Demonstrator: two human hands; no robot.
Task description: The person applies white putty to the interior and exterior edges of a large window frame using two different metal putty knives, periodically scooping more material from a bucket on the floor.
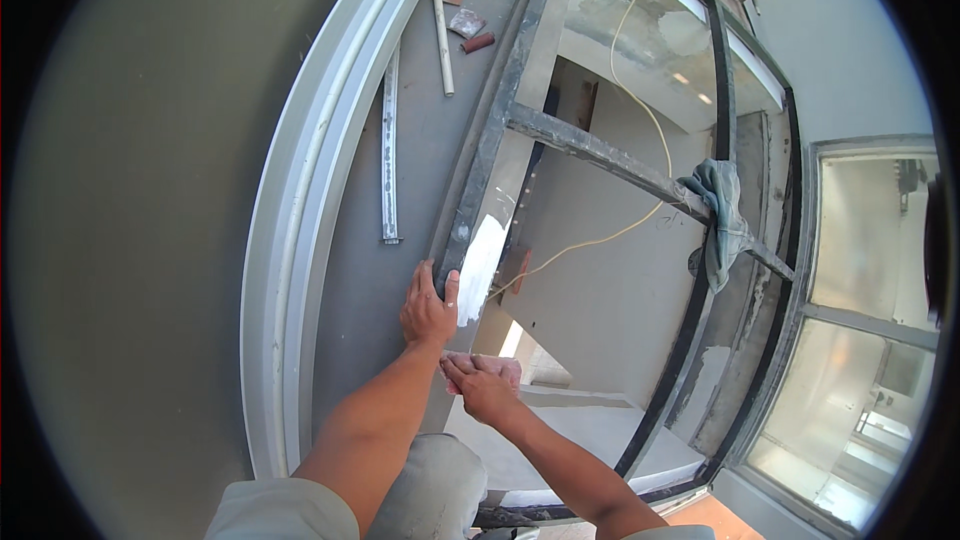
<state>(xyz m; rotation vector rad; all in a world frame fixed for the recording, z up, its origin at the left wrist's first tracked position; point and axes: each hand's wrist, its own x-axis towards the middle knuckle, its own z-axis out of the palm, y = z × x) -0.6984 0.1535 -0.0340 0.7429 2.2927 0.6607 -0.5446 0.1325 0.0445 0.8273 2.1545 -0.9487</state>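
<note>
Pad (513, 371) of worn pink sits under my right hand (481, 387), near the middle of the scene; my fingers lie close together across it, bent a little, so that it shows past them on both sides. I cannot tell where that thumb presses, nor whether the pad's underside touches the frame. My left hand (428, 312), just to the left and farther off, is spread on the dark bar (470, 205): the fingers lie over its left side and the thumb stands apart on the right, with the bar between them. How hard I squeeze there, I cannot tell. Right beside that thumb a white patch (482, 268) runs away from me along the frame. Farther off, a crossbar (600, 157) reaches to the right, and a grey-green cloth (722, 220) hangs over it. A yellow cord (668, 147) loops down through the opening. On the grey surface to my left lie a metal strip (389, 160) and, farther away, a white rod (442, 40), a dull red roll (478, 43) and a pale block (466, 23). A pale curved rail (300, 190) borders that surface on its left; well to the right stands a window (860, 240).
</note>
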